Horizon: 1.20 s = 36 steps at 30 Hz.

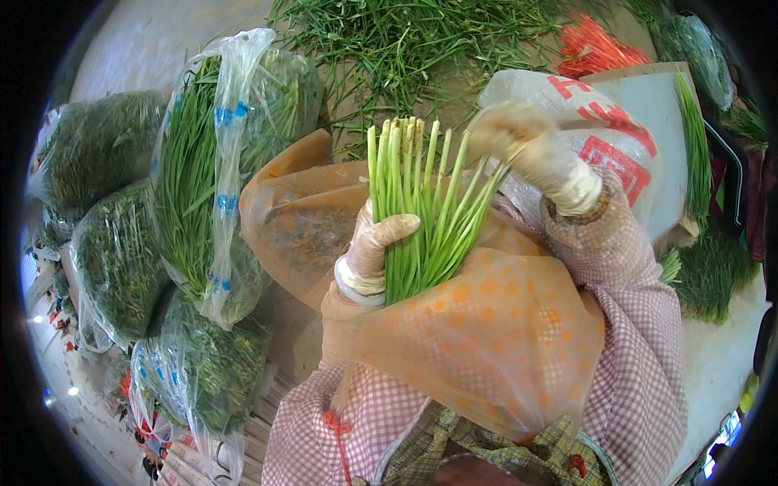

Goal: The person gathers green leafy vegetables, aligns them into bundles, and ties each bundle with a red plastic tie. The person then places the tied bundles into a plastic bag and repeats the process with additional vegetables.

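Note:
My left hand, in a thin glove, is wrapped around a thick bunch of green chive-like stalks. Its thumb lies across the front of the stalks. The pale cut ends point away from me and fan out to the right, while the lower part drops behind a translucent orange-dotted apron. Just right of the pale ends is my right hand, also gloved and blurred by motion. A few thin stalk ends reach toward it, but whether its fingers hold any is not clear.
Clear plastic bags of greens crowd the left side. Loose leaves litter the floor ahead. To the right lie a white printed sack, a pale board, red plastic strips and more green bundles.

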Each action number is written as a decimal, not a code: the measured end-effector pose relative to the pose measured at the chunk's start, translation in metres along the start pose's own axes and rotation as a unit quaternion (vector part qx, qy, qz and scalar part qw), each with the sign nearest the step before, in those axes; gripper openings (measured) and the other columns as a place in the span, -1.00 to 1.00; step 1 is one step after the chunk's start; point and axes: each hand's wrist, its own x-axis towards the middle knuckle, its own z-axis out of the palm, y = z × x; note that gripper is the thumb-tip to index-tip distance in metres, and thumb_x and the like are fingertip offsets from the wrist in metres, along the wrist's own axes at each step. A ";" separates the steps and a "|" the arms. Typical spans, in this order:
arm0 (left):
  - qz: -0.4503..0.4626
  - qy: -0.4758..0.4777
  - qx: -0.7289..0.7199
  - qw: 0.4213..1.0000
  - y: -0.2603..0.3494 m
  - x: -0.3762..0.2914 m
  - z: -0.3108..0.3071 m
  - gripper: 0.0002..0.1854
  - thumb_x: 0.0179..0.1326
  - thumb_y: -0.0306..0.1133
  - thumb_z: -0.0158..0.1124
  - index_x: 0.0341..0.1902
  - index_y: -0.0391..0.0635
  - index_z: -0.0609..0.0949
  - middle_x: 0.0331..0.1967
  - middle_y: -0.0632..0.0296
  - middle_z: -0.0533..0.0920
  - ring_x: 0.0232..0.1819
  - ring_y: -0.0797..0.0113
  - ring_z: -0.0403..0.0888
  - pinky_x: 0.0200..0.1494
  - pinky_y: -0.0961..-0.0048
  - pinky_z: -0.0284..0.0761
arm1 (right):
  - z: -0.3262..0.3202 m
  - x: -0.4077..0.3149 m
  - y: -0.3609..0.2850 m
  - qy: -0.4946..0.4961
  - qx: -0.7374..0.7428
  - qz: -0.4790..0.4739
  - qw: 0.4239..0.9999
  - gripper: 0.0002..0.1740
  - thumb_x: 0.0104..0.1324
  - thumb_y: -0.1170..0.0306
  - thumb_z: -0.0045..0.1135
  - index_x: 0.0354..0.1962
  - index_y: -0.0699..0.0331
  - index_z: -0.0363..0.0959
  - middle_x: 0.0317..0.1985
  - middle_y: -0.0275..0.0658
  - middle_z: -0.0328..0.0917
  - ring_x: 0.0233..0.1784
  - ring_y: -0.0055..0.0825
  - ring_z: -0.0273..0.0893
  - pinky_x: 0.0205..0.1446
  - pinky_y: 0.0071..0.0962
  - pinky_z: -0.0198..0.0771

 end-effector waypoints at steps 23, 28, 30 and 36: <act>-0.022 -0.074 0.261 0.962 0.014 0.001 0.003 -0.38 0.19 -0.33 0.46 0.28 -0.17 0.42 0.03 0.31 0.56 0.09 0.44 0.48 0.21 0.39 0.40 | 0.090 0.037 -0.021 0.010 0.550 0.062 0.833 -0.18 0.25 0.38 0.36 0.39 0.24 0.13 -0.08 -0.07 0.64 -0.04 -0.29 0.65 0.14 -0.27 0.56; 0.006 -0.165 0.183 0.969 0.018 0.002 0.001 -0.23 0.15 -0.39 0.47 0.42 -0.17 0.32 0.20 0.28 0.51 0.23 0.43 0.42 0.34 0.38 0.29 | 0.050 0.053 -0.038 0.045 0.480 0.016 0.876 -0.42 0.24 0.43 0.35 0.19 0.36 0.36 -0.40 -0.16 0.67 -0.35 -0.42 0.67 -0.21 -0.40 0.62; 0.007 -0.186 0.226 0.956 0.025 0.001 0.003 -0.17 0.14 -0.39 0.47 0.45 -0.20 0.27 0.28 0.24 0.46 0.30 0.40 0.37 0.39 0.37 0.23 | -0.005 0.069 -0.062 0.066 0.420 -0.062 0.903 -0.38 0.25 0.31 0.37 0.19 0.39 0.38 -0.39 -0.23 0.67 -0.36 -0.49 0.65 -0.24 -0.49 0.60; 0.078 -0.063 0.649 0.754 0.104 -0.030 0.001 0.00 0.05 -0.34 0.51 0.52 -0.29 0.16 0.43 0.00 0.34 0.48 0.24 0.22 0.50 0.28 0.09 | -0.142 0.106 -0.117 0.209 0.377 -0.262 0.863 -0.79 0.40 0.54 0.07 -0.02 0.31 0.48 -0.42 -0.24 0.62 -0.48 -0.48 0.61 -0.43 -0.46 0.59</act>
